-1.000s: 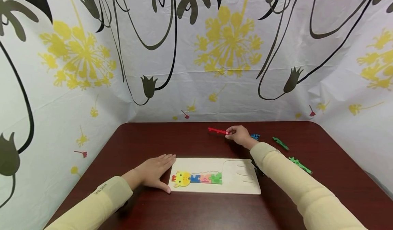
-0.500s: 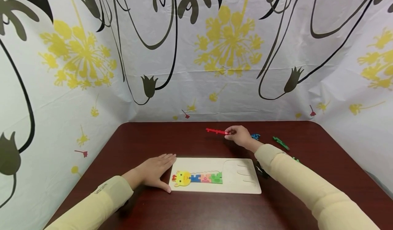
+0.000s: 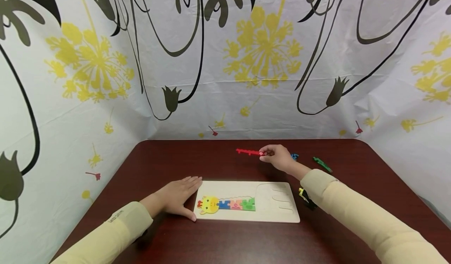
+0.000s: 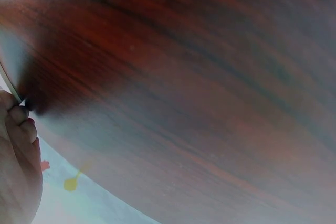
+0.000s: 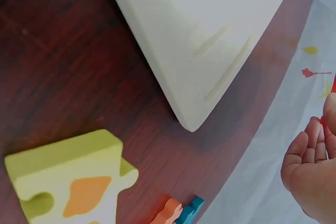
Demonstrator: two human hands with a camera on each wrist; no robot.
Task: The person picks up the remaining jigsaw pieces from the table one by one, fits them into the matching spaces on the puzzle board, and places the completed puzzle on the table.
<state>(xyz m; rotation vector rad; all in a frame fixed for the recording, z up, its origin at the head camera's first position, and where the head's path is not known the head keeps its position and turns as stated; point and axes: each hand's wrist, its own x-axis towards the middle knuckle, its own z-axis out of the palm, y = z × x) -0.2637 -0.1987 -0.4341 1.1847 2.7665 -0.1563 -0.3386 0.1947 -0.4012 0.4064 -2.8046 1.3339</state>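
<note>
My right hand (image 3: 280,157) pinches one end of a long, thin red puzzle piece (image 3: 247,152) beyond the board in the head view. In the right wrist view, only a sliver of red shows at that hand's (image 5: 312,166) fingertips. A pale wooden puzzle board (image 3: 229,217) lies near the middle of the table. Set in it are a yellow giraffe head (image 3: 209,205) and a row of blue (image 3: 223,205), pink (image 3: 235,205) and green (image 3: 248,204) pieces. Against the board's left edge rests my left hand (image 3: 177,197), fingers spread, holding nothing.
Loose on the right lie a dark green piece (image 3: 322,164), a blue piece (image 3: 294,156) and a yellow-and-black piece (image 3: 306,198). The right wrist view shows a yellow piece with orange spots (image 5: 79,182). A patterned white sheet (image 3: 246,115) hangs behind the dark table (image 3: 211,240).
My right forearm has swung to the right, uncovering the yellow-and-black piece and covering the light green piece. The red piece has shifted only slightly. My left hand stays put.
</note>
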